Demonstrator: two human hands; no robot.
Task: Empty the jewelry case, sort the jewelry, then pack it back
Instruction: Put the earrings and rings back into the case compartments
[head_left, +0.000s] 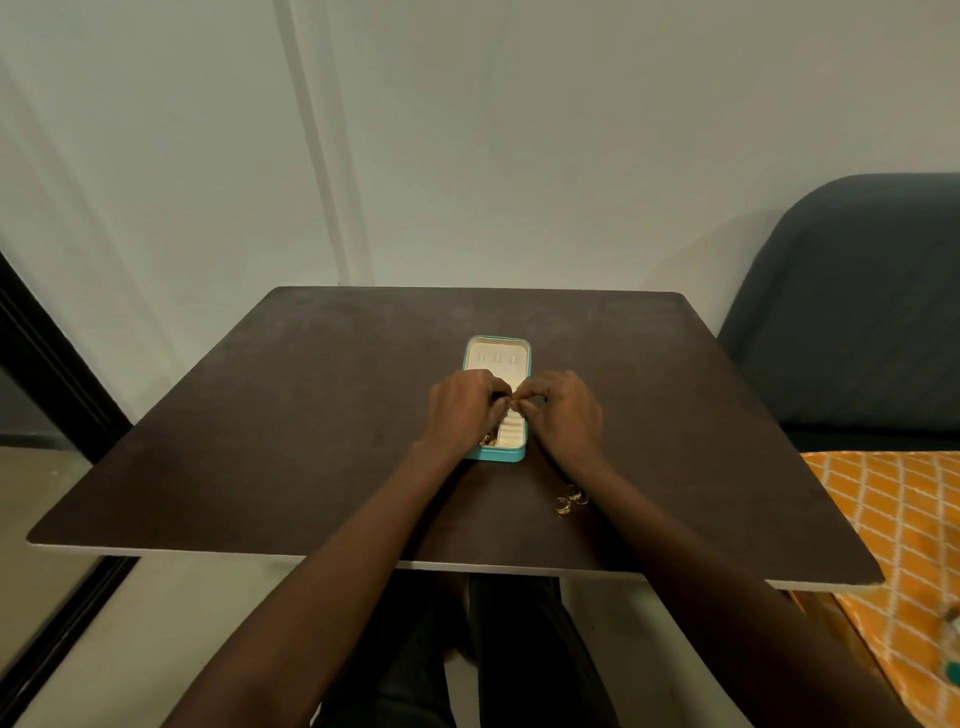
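A small teal jewelry case (497, 349) with a cream lining lies open in the middle of the dark table (311, 415). My left hand (462, 410) and my right hand (563, 413) hover over the case with their fingertips pinched together around something tiny; I cannot tell what it is. Gold jewelry (488, 440) shows in the case's near left corner under my left hand. A few gold rings (570, 500) lie on the table beside my right wrist. The cream ring rolls (511, 428) sit in the near half of the case.
A dark grey armchair (857, 312) stands to the right of the table. An orange patterned cloth (893, 519) lies at the right, below the table edge. A white wall is behind the table.
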